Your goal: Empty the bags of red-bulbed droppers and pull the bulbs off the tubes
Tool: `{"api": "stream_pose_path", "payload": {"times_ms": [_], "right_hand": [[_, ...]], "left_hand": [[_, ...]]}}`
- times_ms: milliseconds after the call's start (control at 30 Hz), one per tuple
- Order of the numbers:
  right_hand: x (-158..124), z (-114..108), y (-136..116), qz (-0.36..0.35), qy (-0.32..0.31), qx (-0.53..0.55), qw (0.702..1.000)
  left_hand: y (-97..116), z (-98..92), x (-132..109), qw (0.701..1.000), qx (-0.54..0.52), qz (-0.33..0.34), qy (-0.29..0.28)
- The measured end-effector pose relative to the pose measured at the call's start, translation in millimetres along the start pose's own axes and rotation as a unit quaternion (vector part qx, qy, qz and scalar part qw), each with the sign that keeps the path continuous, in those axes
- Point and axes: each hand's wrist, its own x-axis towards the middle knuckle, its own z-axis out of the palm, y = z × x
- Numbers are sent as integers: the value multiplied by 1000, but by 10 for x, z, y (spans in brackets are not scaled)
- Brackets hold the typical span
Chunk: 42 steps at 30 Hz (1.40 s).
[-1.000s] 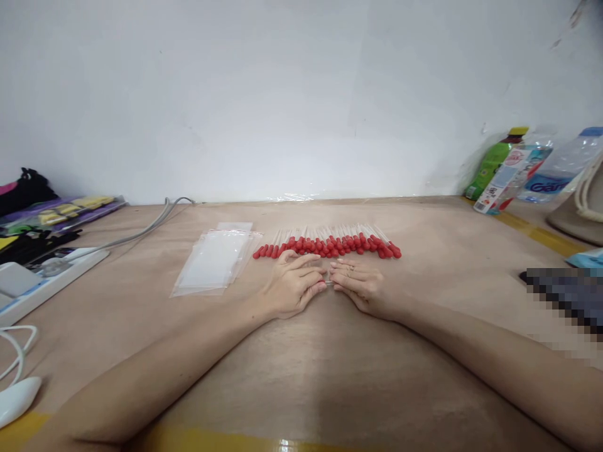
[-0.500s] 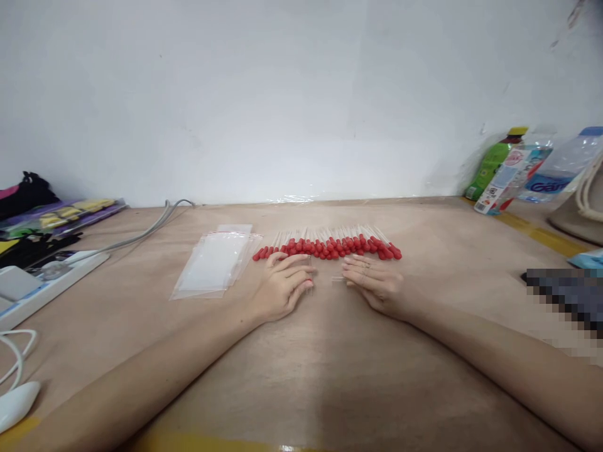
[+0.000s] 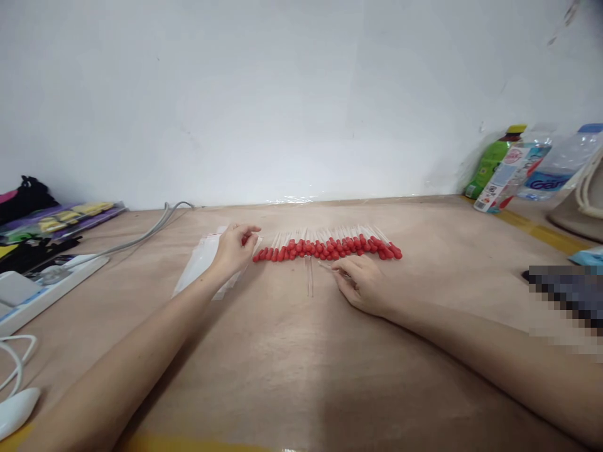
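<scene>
Left hand (image 3: pixel 233 248) curls over clear bags (image 3: pixel 200 267) centre-left, right hand (image 3: pixel 360 282) touches a thin tube (image 3: pixel 326 265) below the red-bulbed droppers (image 3: pixel 330 246); cannot tell either grasp.

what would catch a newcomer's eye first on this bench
A long row of red-bulbed droppers runs across the middle of the wooden table. The left hand rests on a stack of clear bags at the row's left end, and the right hand lies in front of the row. Drink bottles stand at the far right by the wall.

Packing workbench, rows of red-bulbed droppers (image 3: pixel 330 246), clear zip bags (image 3: pixel 207 263)
</scene>
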Motion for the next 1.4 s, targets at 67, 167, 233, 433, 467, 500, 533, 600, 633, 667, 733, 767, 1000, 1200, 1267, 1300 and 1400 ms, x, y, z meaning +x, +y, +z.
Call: {"api": "stream_pose_path", "payload": {"times_ms": [67, 167, 233, 433, 467, 500, 533, 600, 633, 667, 733, 767, 1000, 1200, 1267, 1300, 1400], "right_hand": [[68, 42, -22, -16, 2, -25, 1000], [151, 100, -56, -35, -7, -65, 997], [183, 132, -77, -42, -11, -93, 995], [182, 180, -108, -36, -21, -100, 994], [175, 180, -114, -30, -26, -87, 995], [169, 176, -124, -22, -32, -75, 996], [163, 169, -135, -15, -37, -64, 997], [156, 148, -164, -7, -46, -52, 998], [154, 135, -180, -7, -51, -48, 998], [152, 120, -194, -8, -56, -45, 997], [150, 93, -218, -7, -67, -38, 997], [148, 81, -226, -5, -71, -34, 997], [88, 35, -205, 5, -61, 4, 998], [-52, -79, -112, 6, -55, 21, 998], [-81, -106, -85, 17, -46, 21, 999], [-88, -113, -75, 21, -41, 22, 999], [-92, -104, -60, 24, -31, 22, 999]], "left_hand": [[-85, 32, -3, 1000, 6, -23, -8], [-142, 108, -41, 998, 20, -53, -13], [-156, 158, -57, 998, 31, -59, -17], [-159, 226, -51, 998, 30, -44, -28], [-154, 225, -50, 998, 29, -41, -28], [-147, 221, -51, 999, 27, -39, -27], [-140, 216, -55, 999, 27, -34, -24], [-122, 204, -68, 999, 37, -12, -12], [-111, 199, -77, 999, 48, 6, -7], [-100, 196, -88, 998, 63, 27, -3], [-80, 195, -112, 994, 96, 61, -6], [-73, 196, -125, 992, 109, 68, -10], [-90, 227, -193, 988, 135, 72, -33], [-101, 270, -212, 986, 151, 73, -16], [-105, 284, -216, 985, 152, 77, -7], [-110, 289, -217, 985, 151, 78, 1], [-132, 290, -211, 986, 141, 79, 38]]}}
